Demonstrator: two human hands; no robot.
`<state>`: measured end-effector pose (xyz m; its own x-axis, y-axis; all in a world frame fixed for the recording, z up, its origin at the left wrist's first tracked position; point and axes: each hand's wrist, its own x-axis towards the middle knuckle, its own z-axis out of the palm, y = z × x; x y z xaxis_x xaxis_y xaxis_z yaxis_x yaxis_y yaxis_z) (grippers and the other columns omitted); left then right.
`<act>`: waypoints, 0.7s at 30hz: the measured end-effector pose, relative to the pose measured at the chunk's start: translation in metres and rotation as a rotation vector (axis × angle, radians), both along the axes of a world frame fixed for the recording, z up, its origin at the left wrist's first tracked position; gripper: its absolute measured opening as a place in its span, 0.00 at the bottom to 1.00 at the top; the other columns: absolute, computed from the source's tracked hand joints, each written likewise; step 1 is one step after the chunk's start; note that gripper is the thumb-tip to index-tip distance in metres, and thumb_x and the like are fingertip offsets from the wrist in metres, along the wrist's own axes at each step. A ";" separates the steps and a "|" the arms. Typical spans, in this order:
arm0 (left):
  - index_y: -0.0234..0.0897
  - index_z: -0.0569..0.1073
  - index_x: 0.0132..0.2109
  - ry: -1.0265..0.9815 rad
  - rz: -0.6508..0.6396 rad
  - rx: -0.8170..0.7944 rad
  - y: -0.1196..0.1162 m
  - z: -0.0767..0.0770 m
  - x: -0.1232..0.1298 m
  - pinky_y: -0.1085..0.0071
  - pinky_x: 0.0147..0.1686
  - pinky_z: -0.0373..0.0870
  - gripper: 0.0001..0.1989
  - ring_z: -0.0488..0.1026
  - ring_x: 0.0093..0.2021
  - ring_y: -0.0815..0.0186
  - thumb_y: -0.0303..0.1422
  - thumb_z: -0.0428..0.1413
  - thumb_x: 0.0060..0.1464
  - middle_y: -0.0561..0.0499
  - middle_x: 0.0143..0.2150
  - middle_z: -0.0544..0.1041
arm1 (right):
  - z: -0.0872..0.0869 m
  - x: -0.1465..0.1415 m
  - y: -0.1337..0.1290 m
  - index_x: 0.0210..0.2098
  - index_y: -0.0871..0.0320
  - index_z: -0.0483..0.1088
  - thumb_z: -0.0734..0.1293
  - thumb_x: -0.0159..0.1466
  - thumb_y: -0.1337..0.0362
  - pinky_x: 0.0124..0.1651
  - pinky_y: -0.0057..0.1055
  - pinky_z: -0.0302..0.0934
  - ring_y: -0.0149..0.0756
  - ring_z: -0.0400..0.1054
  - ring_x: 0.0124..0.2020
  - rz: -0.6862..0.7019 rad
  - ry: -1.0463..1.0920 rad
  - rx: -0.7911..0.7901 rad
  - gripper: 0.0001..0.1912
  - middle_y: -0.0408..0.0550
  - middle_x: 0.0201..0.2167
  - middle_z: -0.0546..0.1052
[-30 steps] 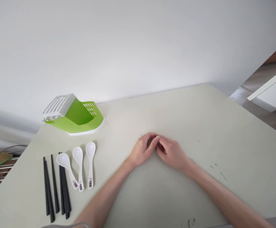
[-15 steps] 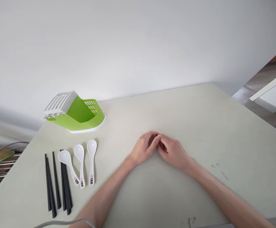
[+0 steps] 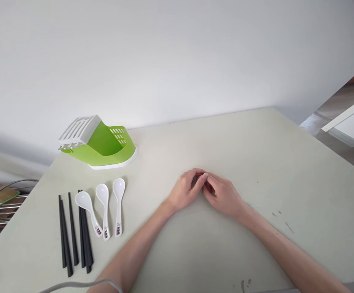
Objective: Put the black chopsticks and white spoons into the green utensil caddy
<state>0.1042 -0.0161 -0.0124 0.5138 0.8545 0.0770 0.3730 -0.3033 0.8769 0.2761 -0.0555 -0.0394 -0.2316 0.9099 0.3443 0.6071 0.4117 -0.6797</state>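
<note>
We are resting our left hand (image 3: 184,189) and right hand (image 3: 222,195) together, half-open, holding nothing visible; chopsticks (image 3: 73,236) are lying around eight o'clock, spoons (image 3: 103,194) nine, holder (image 3: 99,158) ten; with one spoon overlapping the chopsticks, we could be dragging both by moving either

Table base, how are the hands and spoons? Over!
Left hand, right hand touching; nothing visibly held. Three white spoons at left, one overlapping black chopsticks. Grey cord across left forearm.
</note>
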 end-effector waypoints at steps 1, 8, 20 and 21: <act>0.39 0.75 0.53 0.001 -0.001 -0.001 0.000 0.000 0.000 0.62 0.54 0.74 0.19 0.80 0.51 0.58 0.47 0.48 0.72 0.45 0.50 0.83 | 0.000 0.000 0.000 0.42 0.53 0.68 0.58 0.71 0.69 0.30 0.32 0.60 0.34 0.69 0.28 0.002 -0.002 0.002 0.08 0.44 0.32 0.77; 0.39 0.75 0.54 0.015 0.004 0.001 -0.001 0.001 0.001 0.61 0.53 0.75 0.20 0.80 0.49 0.58 0.47 0.47 0.72 0.44 0.49 0.83 | 0.004 0.000 -0.001 0.39 0.53 0.66 0.58 0.70 0.69 0.29 0.32 0.60 0.34 0.69 0.27 0.000 -0.001 -0.006 0.07 0.44 0.31 0.76; 0.39 0.75 0.54 0.012 0.000 0.014 -0.001 0.001 0.001 0.62 0.52 0.75 0.20 0.80 0.49 0.58 0.47 0.47 0.72 0.44 0.49 0.83 | 0.004 -0.001 -0.001 0.37 0.52 0.65 0.59 0.70 0.69 0.29 0.31 0.60 0.34 0.68 0.27 0.000 0.002 -0.010 0.07 0.43 0.30 0.76; 0.39 0.75 0.54 0.015 0.001 0.012 -0.001 0.001 0.001 0.62 0.52 0.74 0.20 0.80 0.49 0.58 0.47 0.47 0.72 0.44 0.49 0.83 | 0.005 -0.001 -0.001 0.38 0.52 0.65 0.59 0.70 0.69 0.29 0.31 0.60 0.34 0.68 0.27 0.000 0.004 -0.010 0.07 0.43 0.31 0.76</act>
<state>0.1049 -0.0168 -0.0114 0.5141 0.8540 0.0802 0.3861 -0.3138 0.8674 0.2755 -0.0566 -0.0349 -0.2305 0.9132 0.3360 0.6046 0.4049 -0.6859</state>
